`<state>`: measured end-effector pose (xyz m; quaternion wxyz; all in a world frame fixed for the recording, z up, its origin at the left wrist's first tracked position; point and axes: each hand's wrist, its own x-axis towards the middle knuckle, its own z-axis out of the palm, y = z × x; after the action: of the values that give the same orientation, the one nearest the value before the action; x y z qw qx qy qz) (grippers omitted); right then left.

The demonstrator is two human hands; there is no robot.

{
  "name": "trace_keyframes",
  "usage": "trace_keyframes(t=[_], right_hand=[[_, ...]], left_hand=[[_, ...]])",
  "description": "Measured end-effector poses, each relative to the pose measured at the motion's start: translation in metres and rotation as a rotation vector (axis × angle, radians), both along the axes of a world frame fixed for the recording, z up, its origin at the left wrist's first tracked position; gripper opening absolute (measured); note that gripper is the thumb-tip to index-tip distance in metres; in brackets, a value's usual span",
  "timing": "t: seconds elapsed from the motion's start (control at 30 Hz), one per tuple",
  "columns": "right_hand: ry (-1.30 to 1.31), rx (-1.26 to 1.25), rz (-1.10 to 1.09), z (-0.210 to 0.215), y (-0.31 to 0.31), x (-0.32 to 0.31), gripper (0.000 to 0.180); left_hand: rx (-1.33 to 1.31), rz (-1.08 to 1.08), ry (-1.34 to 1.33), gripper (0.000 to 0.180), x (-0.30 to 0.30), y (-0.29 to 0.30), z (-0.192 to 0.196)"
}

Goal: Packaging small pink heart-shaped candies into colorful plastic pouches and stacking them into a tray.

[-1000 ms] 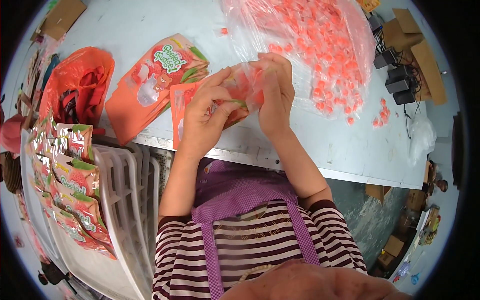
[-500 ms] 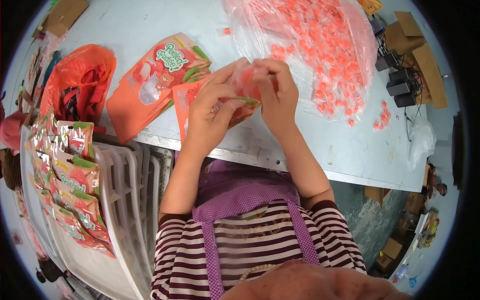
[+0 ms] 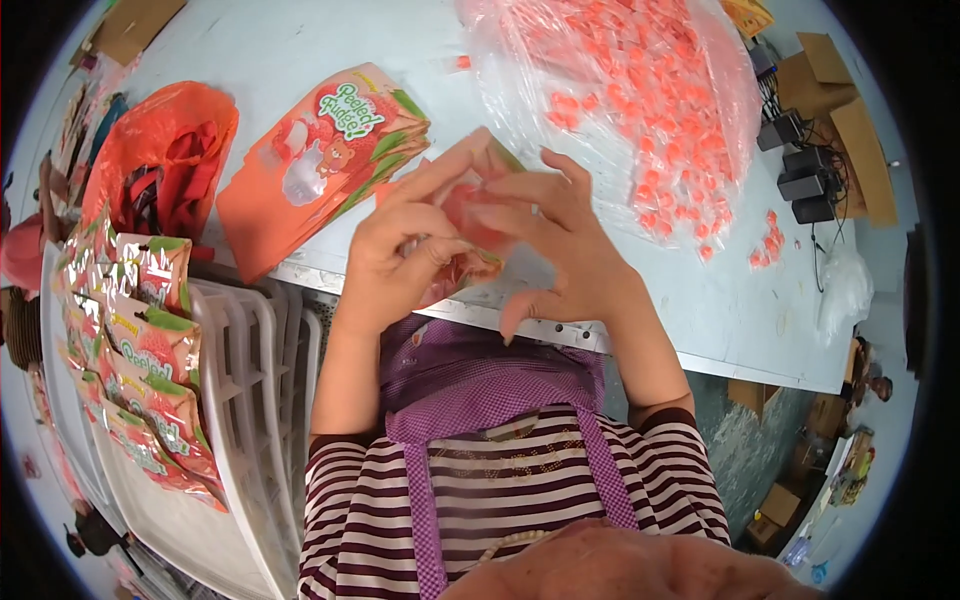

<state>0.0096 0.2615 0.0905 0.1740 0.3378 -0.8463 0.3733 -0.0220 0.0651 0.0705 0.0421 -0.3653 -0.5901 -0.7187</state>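
Note:
My left hand (image 3: 393, 258) is closed on the edge of a pink and green foil pouch (image 3: 484, 152), whose mouth gapes toward the right. Over that mouth, my right hand (image 3: 568, 245) has its fingers spread and its thumb well apart. Reddish wrapped candies (image 3: 470, 212) show between the pouch's walls, partly behind my right fingers and blurred. Just left of my hands lies a fanned stack of flat pouches (image 3: 300, 165) with a fruit and bear print. Beyond my right hand is a big clear plastic bag (image 3: 610, 190) spread with many small wrapped pink candies (image 3: 650, 150).
Filled pouches (image 3: 155, 350) lie on stacked white plastic trays (image 3: 240, 400) at the left. An orange plastic bag (image 3: 165, 125) holds red straps. Loose candies (image 3: 768, 242), black power adapters (image 3: 808, 180) and an open cardboard box (image 3: 830, 90) are at the right.
My right hand has gone from closed around a bunch of candies to spread fingers, moving slightly right and down. The candies now sit in the pouch's mouth. My left hand shifted a little left.

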Motion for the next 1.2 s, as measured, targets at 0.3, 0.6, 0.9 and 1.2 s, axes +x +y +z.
trace_keyframes(t=[0.3,0.6,0.9,1.2], right_hand=[[-0.203,0.207,0.140,0.008,-0.001,0.016,0.030],[-0.050,0.033,0.245,0.033,0.012,0.015,0.029],[-0.722,-0.746,0.181,0.001,-0.007,-0.019,0.021],[-0.584,-0.854,-0.028,-0.003,-0.016,-0.038,0.007]], left_hand=[[-0.203,-0.093,0.146,0.010,0.017,0.009,0.014],[-0.062,-0.270,0.148,0.008,0.007,-0.008,0.013],[0.536,-0.301,0.014,0.019,0.003,-0.001,-0.004],[0.095,0.313,-0.360,0.023,0.019,-0.028,-0.005]])
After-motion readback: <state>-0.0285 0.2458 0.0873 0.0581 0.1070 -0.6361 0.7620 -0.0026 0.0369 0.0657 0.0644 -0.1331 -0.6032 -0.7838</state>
